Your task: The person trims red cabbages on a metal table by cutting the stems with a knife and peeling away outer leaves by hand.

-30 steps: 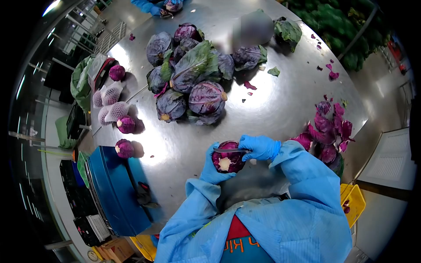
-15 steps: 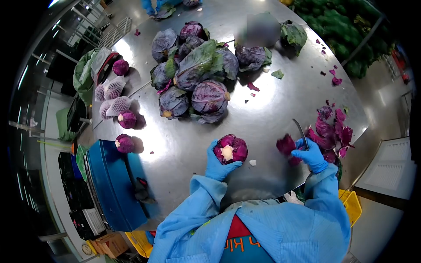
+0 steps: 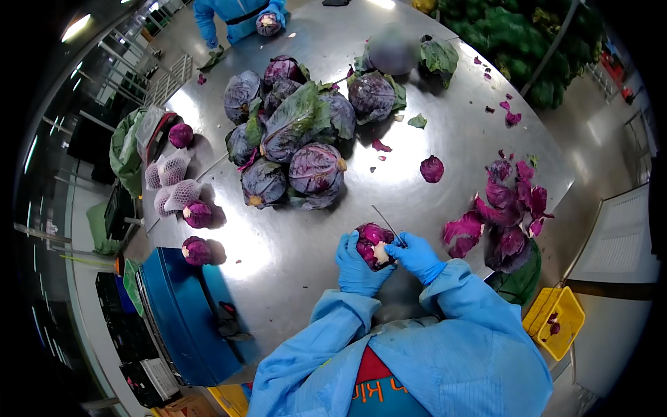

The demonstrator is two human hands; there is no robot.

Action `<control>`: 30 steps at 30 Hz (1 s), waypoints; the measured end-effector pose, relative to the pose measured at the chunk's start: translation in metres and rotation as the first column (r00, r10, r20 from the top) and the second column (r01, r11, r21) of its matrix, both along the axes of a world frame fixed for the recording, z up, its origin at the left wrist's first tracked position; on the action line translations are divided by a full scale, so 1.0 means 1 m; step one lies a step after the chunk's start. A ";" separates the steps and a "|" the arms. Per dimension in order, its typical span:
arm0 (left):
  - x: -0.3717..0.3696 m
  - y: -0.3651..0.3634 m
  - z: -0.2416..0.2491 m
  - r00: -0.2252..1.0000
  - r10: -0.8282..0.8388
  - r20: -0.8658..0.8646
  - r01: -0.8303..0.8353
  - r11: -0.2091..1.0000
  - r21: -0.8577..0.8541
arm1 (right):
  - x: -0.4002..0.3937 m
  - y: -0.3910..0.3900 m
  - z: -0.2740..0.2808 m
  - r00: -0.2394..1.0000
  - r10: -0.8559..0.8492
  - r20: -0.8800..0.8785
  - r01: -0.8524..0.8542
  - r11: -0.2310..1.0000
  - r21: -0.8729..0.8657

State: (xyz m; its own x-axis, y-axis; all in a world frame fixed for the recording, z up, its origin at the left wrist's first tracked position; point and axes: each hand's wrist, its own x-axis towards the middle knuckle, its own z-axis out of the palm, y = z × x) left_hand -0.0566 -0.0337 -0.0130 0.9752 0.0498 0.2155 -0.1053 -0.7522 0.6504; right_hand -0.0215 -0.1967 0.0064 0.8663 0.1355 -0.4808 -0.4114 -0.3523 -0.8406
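Observation:
My left hand [image 3: 360, 267], in a blue glove, is wrapped round a trimmed red cabbage [image 3: 368, 240] with its pale cut stem facing me. My right hand [image 3: 418, 257], also gloved, grips a knife [image 3: 386, 224]; the thin blade points up and away over the cabbage. The right fingers are against the cabbage near its stem, and the knife's handle is hidden in them. Right of my hands lies a heap of loose purple cabbage leaves [image 3: 504, 208]. A round purple leaf piece [image 3: 431, 169] rests on the steel table [image 3: 306, 271] farther off.
Several untrimmed cabbages [image 3: 316, 170] are piled ahead. At left are trimmed cabbages [image 3: 196, 251], white foam nets [image 3: 174, 198] and a blue bin [image 3: 184, 313]. A yellow basket [image 3: 556, 320] stands at right. Across the table, a co-worker in blue [image 3: 240, 17] holds a cabbage.
My right hand has left the leaf heap and come to the cabbage with the knife, letting go of leaves. A round purple piece now lies on the table. The co-worker is more in view.

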 end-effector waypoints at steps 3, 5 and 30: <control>0.006 -0.002 -0.001 0.998 0.024 -0.066 -0.021 0.999 0.049 | -0.001 0.006 0.025 0.987 0.154 -0.042 -0.145 0.977 0.155; 0.015 0.002 -0.030 0.992 0.034 -0.121 -0.015 0.988 0.151 | -0.010 0.012 0.059 0.903 0.427 -0.049 -0.365 0.822 0.437; 0.015 0.072 -0.014 0.877 0.027 -0.479 -0.304 0.803 -0.512 | 0.051 0.032 -0.004 0.623 0.612 0.487 -0.366 0.778 -0.510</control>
